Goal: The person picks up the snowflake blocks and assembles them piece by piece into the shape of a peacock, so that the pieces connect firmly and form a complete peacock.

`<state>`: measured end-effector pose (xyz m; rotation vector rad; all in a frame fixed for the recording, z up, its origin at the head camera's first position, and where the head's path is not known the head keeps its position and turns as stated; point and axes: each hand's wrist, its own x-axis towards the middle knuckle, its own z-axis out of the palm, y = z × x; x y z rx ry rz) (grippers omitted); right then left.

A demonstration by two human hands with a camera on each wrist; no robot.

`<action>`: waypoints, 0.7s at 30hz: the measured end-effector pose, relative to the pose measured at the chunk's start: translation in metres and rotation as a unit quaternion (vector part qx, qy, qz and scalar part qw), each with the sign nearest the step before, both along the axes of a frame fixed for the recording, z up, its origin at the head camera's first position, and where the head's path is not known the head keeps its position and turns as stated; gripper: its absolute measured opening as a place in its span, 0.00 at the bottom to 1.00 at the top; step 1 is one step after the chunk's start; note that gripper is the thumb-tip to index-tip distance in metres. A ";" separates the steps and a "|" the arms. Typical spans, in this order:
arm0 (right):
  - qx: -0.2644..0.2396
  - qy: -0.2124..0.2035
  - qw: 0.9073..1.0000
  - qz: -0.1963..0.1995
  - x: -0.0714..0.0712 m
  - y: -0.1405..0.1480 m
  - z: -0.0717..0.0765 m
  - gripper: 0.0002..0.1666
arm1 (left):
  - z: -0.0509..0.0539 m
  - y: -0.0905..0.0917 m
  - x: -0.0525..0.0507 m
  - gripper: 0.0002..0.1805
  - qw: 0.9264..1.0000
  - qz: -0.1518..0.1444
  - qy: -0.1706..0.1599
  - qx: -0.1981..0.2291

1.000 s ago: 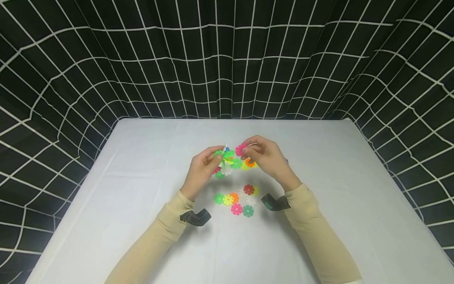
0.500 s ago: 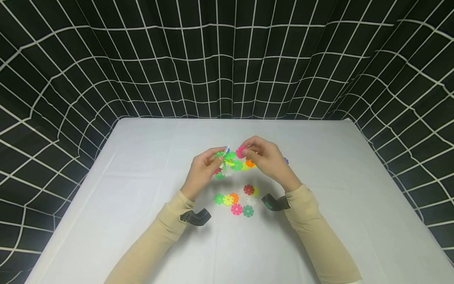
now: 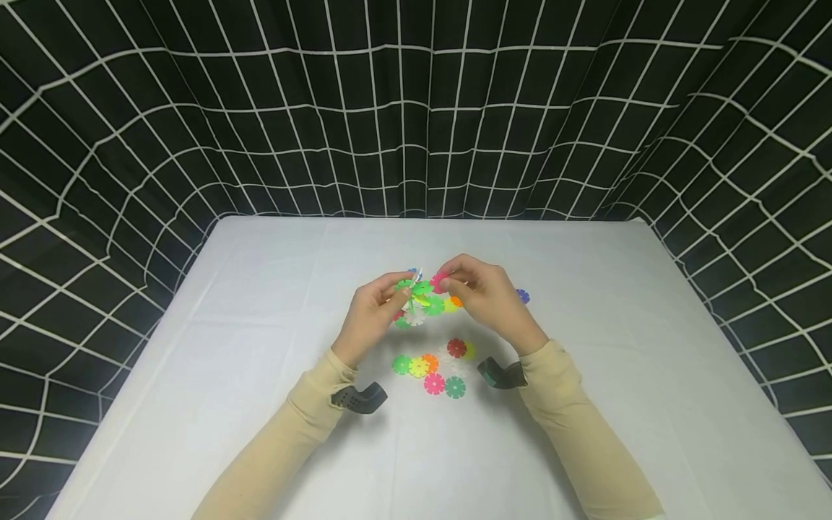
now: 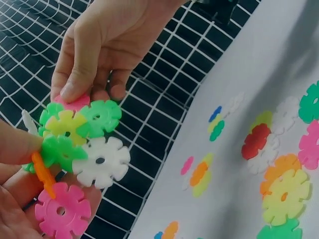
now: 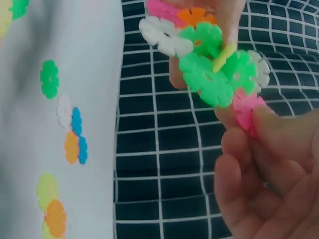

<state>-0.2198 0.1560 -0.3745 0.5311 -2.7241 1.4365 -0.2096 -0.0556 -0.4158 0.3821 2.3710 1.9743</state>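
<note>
In the head view my left hand (image 3: 369, 314) is raised above the table, gripping a cluster of interlocked snowflake discs. The left wrist view shows that cluster's green disc (image 4: 103, 118), yellow disc (image 4: 66, 125), white disc (image 4: 103, 163), orange disc (image 4: 45, 175) and lower pink disc (image 4: 62, 213). My right hand (image 3: 484, 292) pinches a single pink snowflake disc (image 5: 244, 113) between thumb and fingers. Its edge meets the green part of the cluster in the right wrist view; whether the slots are joined I cannot tell.
Loose discs lie on the white table (image 3: 260, 404): a red disc (image 3: 457, 348), a pink disc (image 3: 434, 383) and a dark green disc (image 3: 455, 388) nearer the body. Others lie below the hands, with a blue disc (image 3: 523, 296) right of them. A black gridded curtain (image 3: 416, 108) surrounds the table.
My right hand has shifted slightly left and toward the body, bringing the pink disc up to the cluster. The left hand stays nearly in place, the cluster turning slightly.
</note>
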 end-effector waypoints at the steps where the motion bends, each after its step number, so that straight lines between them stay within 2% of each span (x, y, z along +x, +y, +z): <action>1: 0.001 0.000 1.000 -0.005 0.000 -0.002 -0.001 0.07 | 0.000 0.000 0.000 0.18 1.000 0.004 0.001 -0.003; 8: -0.013 -0.014 0.999 -0.035 0.002 -0.013 -0.007 0.09 | 0.003 -0.001 0.001 0.17 1.000 0.027 0.006 -0.004; 12: -0.025 -0.042 0.998 -0.027 -0.002 -0.008 -0.007 0.11 | 0.006 -0.001 0.001 0.17 1.000 0.022 -0.002 -0.002; 16: -0.024 -0.063 0.997 -0.021 -0.010 0.002 -0.006 0.16 | 0.007 -0.001 0.001 0.17 1.000 0.016 -0.014 0.003; 19: 0.005 -0.077 0.996 -0.034 -0.017 0.010 -0.010 0.20 | 0.007 -0.001 0.001 0.16 0.999 0.023 -0.026 0.015; 21: 0.062 -0.079 0.994 -0.041 -0.022 0.014 -0.018 0.20 | 0.008 -0.001 0.001 0.15 0.999 0.028 -0.034 0.025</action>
